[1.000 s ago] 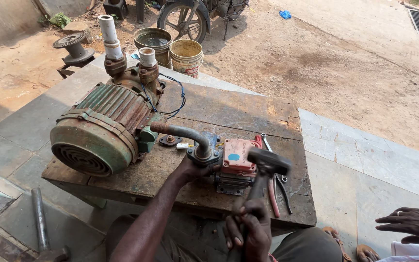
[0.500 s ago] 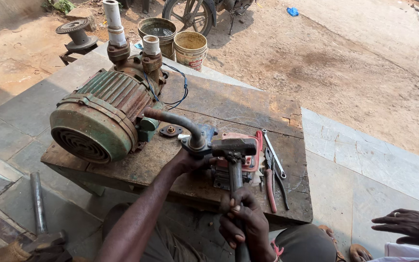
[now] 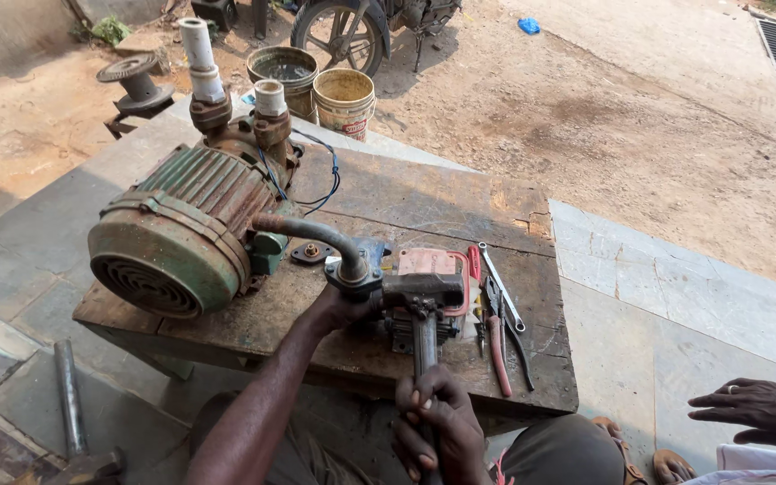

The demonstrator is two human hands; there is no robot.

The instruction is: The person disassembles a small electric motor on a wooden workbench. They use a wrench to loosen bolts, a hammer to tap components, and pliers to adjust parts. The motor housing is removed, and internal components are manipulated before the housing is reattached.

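On a worn wooden bench point(image 3: 424, 193) set outdoors over grey paving, a person grips a hammer with a dark steel head and metal handle point(image 3: 424, 310) in the right hand point(image 3: 437, 436), fingers closed tight around the lower end of the handle near the bench's front edge. The hammer head rests against a small red-topped pump body point(image 3: 428, 269) standing near the middle of the front edge. The left hand point(image 3: 339, 310) is wrapped around the base of a curved grey metal pipe point(image 3: 312, 232) where it meets a blue-grey fitting on the pump, the fingers clamped on it. A large green ribbed electric motor point(image 3: 177, 229) fills the bench's left end, with two white pipe stubs point(image 3: 198, 45) rising behind it at the back left corner. Red-handled pliers point(image 3: 496, 337) and a steel spanner point(image 3: 500, 287) lie just right of the pump, towards the front right corner. Beyond the bench's far edge stand a yellow plastic bucket point(image 3: 345, 103) and a dark pail of water point(image 3: 282, 72). Another person's hand point(image 3: 756, 413) rests on the paving, well apart, at the right.
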